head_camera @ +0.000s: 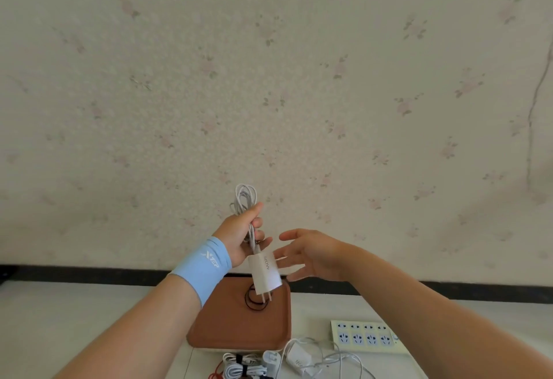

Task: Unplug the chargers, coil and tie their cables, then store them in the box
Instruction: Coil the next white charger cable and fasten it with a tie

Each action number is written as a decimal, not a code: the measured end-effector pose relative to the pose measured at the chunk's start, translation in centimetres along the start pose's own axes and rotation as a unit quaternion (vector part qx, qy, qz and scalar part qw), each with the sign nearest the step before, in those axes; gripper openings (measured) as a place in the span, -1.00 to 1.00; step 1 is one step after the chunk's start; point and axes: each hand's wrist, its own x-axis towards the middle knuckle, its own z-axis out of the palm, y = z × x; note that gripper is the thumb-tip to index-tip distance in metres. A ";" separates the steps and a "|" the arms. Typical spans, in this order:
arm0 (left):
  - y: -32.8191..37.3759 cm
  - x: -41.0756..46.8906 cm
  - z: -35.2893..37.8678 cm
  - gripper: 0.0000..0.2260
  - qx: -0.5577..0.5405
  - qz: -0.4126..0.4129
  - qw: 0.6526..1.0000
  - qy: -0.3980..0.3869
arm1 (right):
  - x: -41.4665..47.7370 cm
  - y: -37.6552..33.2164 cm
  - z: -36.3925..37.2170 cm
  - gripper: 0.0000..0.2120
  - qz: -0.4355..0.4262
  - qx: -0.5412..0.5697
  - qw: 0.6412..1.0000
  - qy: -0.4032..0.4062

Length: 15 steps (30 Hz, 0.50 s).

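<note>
My left hand (244, 236) is raised above the table and grips a bundle of coiled white cable (246, 199). The cable's white charger (264, 274) hangs below the fist with its prongs pointing down. My right hand (311, 254) is open, its fingers stretched toward the charger and touching or nearly touching its side. Under both hands sits the brown box (239, 321), which has a black tie loop (254, 302) lying in it. A white power strip (368, 336) lies to the right of the box with no plugs in its visible sockets.
Near the table's front edge lie a tied white cable bundle (239, 368), another white charger (296, 359) with a loose tangled cable (338, 360), and a bit of red cord (217, 374). A floral wallpapered wall stands right behind the table.
</note>
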 end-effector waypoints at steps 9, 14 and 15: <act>-4.0 5.2 -7.9 -0.79 0.196 -0.073 0.975 0.077 | 7.4 5.3 0.2 -0.75 0.004 -0.345 0.936 0.070; -7.5 8.7 -11.7 -0.81 0.312 -0.108 0.939 0.101 | 12.3 9.5 0.6 -0.58 0.014 -0.521 0.854 0.007; -8.1 9.3 -12.1 -0.80 0.325 -0.116 0.933 0.100 | 13.4 10.3 0.7 -0.57 0.017 -0.552 0.834 -0.012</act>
